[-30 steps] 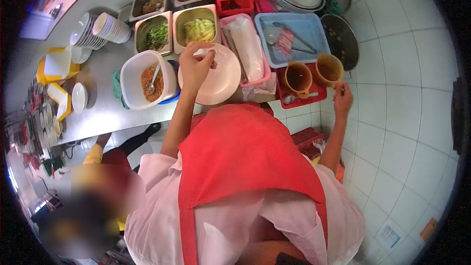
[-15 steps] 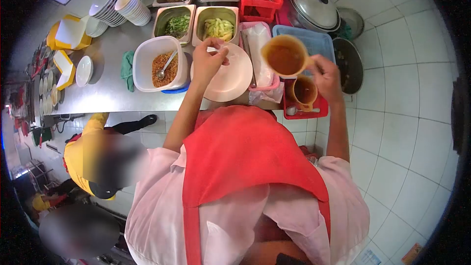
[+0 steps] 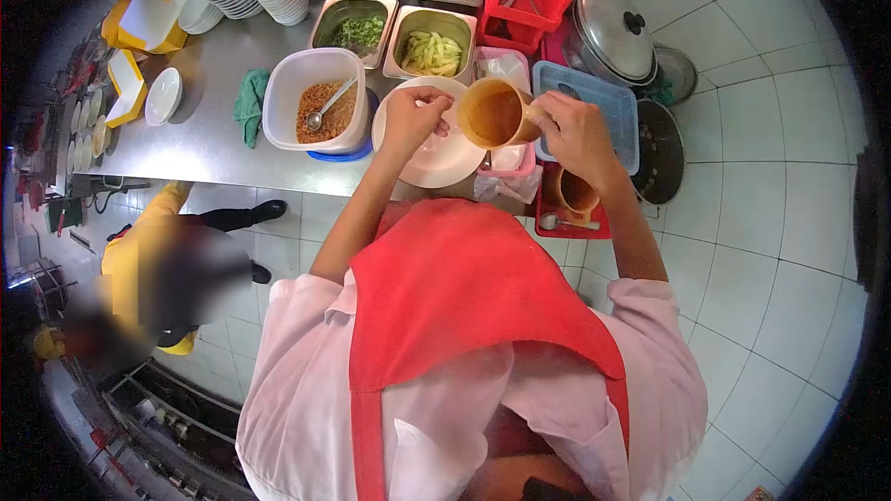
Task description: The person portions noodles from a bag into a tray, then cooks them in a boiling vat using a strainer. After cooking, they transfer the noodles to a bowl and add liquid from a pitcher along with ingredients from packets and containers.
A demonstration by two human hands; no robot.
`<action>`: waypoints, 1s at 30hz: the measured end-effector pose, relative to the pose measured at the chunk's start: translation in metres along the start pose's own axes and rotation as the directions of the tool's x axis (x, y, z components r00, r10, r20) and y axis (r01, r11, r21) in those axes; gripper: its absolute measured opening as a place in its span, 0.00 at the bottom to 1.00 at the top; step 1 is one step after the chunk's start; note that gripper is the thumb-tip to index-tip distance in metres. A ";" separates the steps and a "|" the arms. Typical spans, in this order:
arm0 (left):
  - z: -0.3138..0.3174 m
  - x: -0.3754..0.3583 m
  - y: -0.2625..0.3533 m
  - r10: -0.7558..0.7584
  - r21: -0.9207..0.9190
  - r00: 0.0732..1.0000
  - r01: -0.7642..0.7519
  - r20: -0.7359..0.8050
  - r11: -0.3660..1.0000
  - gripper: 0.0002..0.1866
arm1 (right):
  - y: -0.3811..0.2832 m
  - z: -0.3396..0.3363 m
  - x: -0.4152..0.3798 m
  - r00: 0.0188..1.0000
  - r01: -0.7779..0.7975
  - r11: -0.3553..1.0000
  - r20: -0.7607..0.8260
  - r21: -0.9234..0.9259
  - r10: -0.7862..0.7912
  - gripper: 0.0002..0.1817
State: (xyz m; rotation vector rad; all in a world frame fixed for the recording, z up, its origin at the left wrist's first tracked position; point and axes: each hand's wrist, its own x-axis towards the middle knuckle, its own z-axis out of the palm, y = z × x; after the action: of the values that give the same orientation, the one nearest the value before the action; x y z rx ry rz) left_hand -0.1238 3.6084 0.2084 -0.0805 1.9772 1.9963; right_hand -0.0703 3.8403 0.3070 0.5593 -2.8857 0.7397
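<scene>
In my right hand [image 3: 574,130] is a tan plastic mug [image 3: 484,121], gripped by its handle and tilted toward the left; brownish-orange liquid shows inside. My left hand [image 3: 415,121] is pinched closed just left of the mug's rim, on what looks like a thin clear plastic bag [image 3: 431,147], hard to see against the plate. Below both lies a pale pink plate [image 3: 445,167], partly hidden by my left hand and the mug. A second tan mug [image 3: 577,193] with dark liquid stands in a red tray [image 3: 594,228] beside a spoon [image 3: 554,221].
Left of the plate is a white tub [image 3: 277,116] of brown crumbly food with a spoon. Behind stand metal pans of chopped greens [image 3: 360,33] and sliced cucumber [image 3: 432,54]. A blue lidded box [image 3: 603,121] and large pots [image 3: 620,32] are right. A person in yellow [image 3: 125,269] is at left.
My right hand has brought the mug left and slightly down, over the plate and close to my left hand. The view has shifted slightly, and the person in yellow has moved.
</scene>
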 end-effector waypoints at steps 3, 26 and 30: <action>0.002 0.002 0.000 -0.009 -0.008 1.000 0.009 0.006 1.000 0.09 | 0.001 -0.004 0.006 0.999 0.029 0.995 0.045 -0.092 -0.025 0.11; -0.010 0.009 -0.007 -0.015 -0.116 1.000 0.017 0.017 0.993 0.07 | -0.010 -0.017 0.032 0.988 0.131 0.961 0.110 -0.242 -0.107 0.09; -0.011 0.006 -0.004 -0.011 -0.122 1.000 0.012 0.009 0.992 0.07 | -0.015 -0.018 0.036 0.986 0.118 0.962 0.141 -0.246 -0.085 0.08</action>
State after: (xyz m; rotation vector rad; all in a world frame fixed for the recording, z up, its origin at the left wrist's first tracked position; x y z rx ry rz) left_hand -0.1307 3.5991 0.2027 -0.1120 1.8439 2.1060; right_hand -0.0974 3.8248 0.3364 0.7385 -2.9759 0.3233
